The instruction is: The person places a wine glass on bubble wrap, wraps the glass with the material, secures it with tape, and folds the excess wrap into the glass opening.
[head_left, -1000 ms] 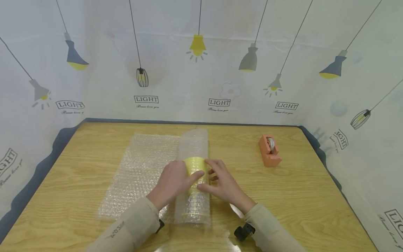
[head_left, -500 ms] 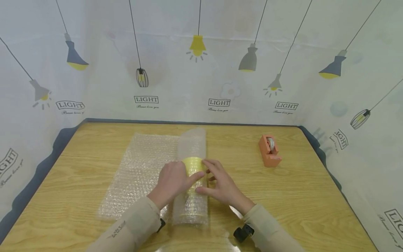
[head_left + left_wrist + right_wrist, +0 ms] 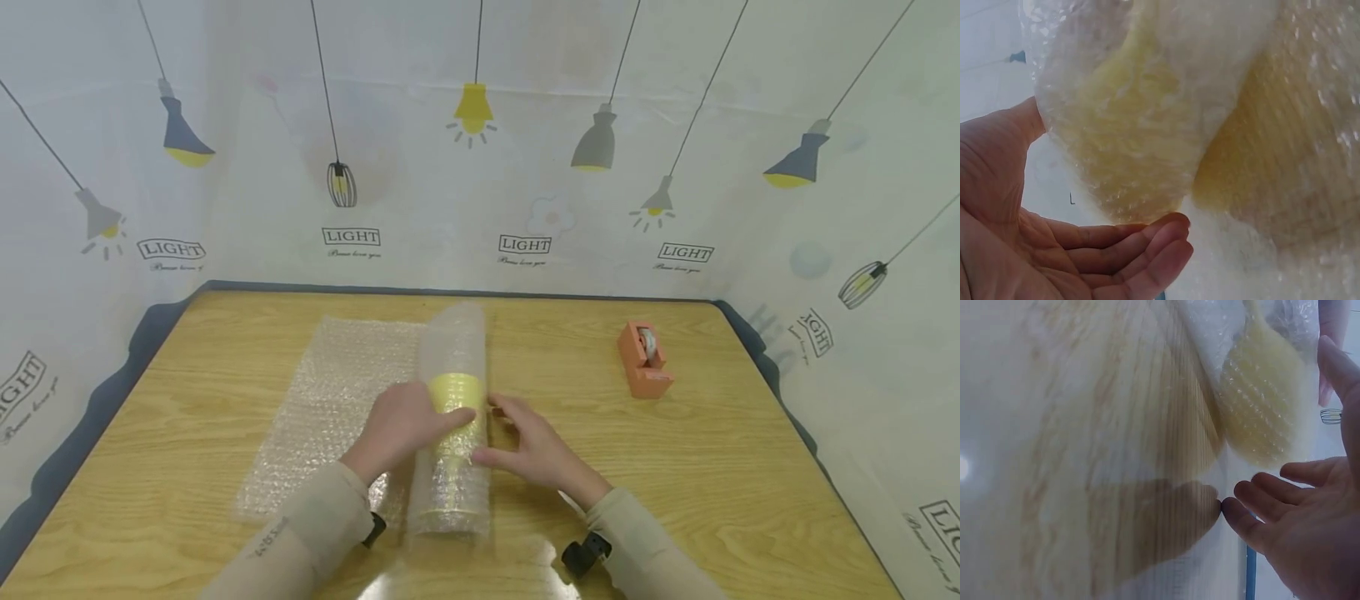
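Wrapped yellow bundle [image 3: 456,398], between both hands [image 3: 403,423] [image 3: 538,448]

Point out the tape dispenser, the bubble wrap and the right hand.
Tape dispenser [image 3: 639,367]: head view, on the side of its orange body.
Bubble wrap [image 3: 348,385]: head view, on the flat part left of the roll.
Right hand [image 3: 537,445]: head view, on the back of the hand.
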Tool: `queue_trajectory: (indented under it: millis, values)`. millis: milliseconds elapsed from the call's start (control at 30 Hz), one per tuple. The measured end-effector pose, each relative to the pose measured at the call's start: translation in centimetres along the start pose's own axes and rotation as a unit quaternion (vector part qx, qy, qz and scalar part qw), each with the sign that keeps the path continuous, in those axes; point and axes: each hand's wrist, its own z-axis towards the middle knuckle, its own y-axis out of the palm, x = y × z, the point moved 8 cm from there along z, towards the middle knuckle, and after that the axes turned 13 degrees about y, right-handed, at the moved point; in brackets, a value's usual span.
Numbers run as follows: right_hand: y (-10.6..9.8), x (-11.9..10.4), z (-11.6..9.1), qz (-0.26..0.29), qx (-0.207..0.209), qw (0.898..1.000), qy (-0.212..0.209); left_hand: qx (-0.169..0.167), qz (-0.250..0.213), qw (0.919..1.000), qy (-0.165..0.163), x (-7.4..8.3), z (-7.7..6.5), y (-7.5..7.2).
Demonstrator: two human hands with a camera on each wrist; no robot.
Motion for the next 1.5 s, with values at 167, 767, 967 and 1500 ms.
queue_trajectory:
  millis: [167,767,967,1500]
  values:
    - [0.5,0.3,0.2,-0.016,-0.031,0.999,0.011,-0.005,-0.051,0.9984,-0.021,-1.5,-0.1,-0.1]
    - [0.2,0.8,0.1,-0.004,-0.053,0.998,0.012,-0.018,-0.122,0.9909,-0.055,-1.7,-0.7,1.1]
    - [-0.4,1.0,0.1,0.012,-0.059,0.998,-0.005,-0.011,-0.12,0.9917,-0.044,-1.1,-0.8,1.5]
    - [-0.7,0.9,0.0,0.024,-0.061,0.998,-0.014,-0.006,-0.13,0.9911,-0.031,-1.0,-0.8,1.7]
